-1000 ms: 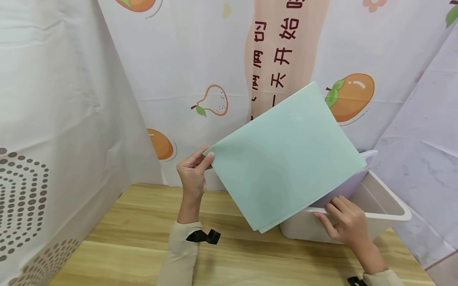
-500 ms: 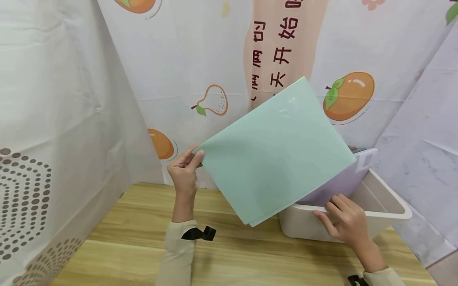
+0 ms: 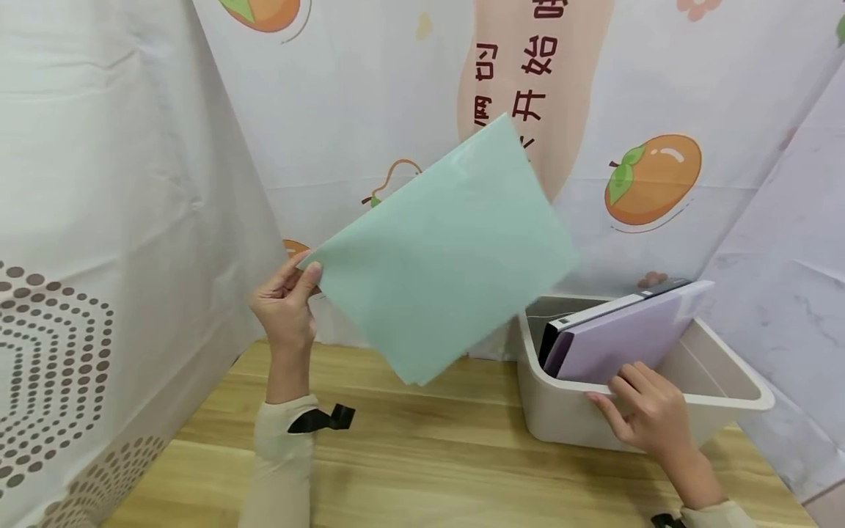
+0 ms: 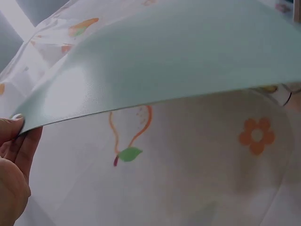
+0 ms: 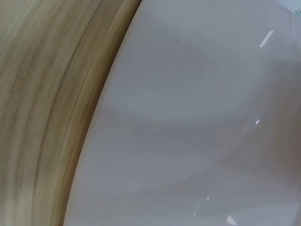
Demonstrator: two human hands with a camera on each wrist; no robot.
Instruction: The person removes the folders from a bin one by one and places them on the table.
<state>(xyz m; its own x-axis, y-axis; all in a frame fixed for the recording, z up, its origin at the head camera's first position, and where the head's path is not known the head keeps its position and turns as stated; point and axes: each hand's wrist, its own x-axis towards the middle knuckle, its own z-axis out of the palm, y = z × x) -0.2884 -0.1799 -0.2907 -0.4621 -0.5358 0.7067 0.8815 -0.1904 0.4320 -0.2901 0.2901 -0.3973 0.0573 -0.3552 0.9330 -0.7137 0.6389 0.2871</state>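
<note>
In the head view, my left hand [image 3: 287,312] pinches one corner of a pale green folder [image 3: 449,257], thumb in front and fingers behind. The folder hangs tilted in the air over the table, its far end unsupported. From the left wrist view, its smooth face [image 4: 164,61] stretches away from the pinching fingertips [image 4: 33,141]. My right hand [image 3: 650,414] grips the front rim of a white plastic bin [image 3: 568,414], fingers over the edge and thumb outside. Inside the bin a purple folder [image 3: 614,334] leans beside a black-and-white file [image 3: 601,309]. The right wrist view shows mainly the bin's wall [image 5: 164,117].
The bin stands on the right of a wood-grain table [image 3: 409,455]. A white curtain with fruit prints [image 3: 370,88] hangs behind the table, and another dotted sheet [image 3: 132,220] on the left.
My left hand has carried the green folder left and slightly up, away from the bin, uncovering the purple folder and the black-and-white file. My right hand stays on the rim.
</note>
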